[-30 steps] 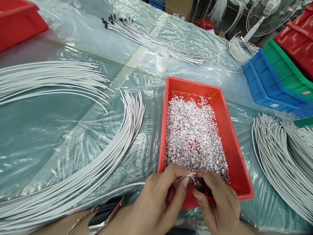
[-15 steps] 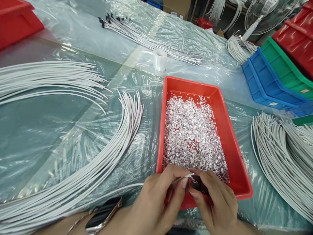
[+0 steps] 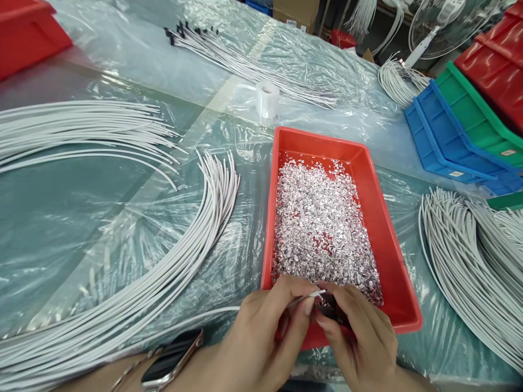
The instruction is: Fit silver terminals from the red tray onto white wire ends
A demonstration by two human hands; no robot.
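Between thumb and forefinger, my left hand (image 3: 269,326) pinches a white cable (image 3: 212,311) close to its stripped end. My right hand (image 3: 359,332) is closed on a small dark tool (image 3: 327,309), mostly hidden by the fingers, right beside the cable end. Both hands are over the near edge of a red tray (image 3: 390,261), which holds a layer of small silvery scraps (image 3: 318,207). A bundle of white cables (image 3: 192,239) curves across the table to the left of the tray.
More white cables lie at the left (image 3: 81,130) and at the right (image 3: 466,261). A clear tape roll (image 3: 267,100) stands behind the tray, near black-tipped cables (image 3: 245,65). Blue bins (image 3: 445,136) and a green bin (image 3: 478,109) are at the right, a red bin (image 3: 28,38) at the far left.
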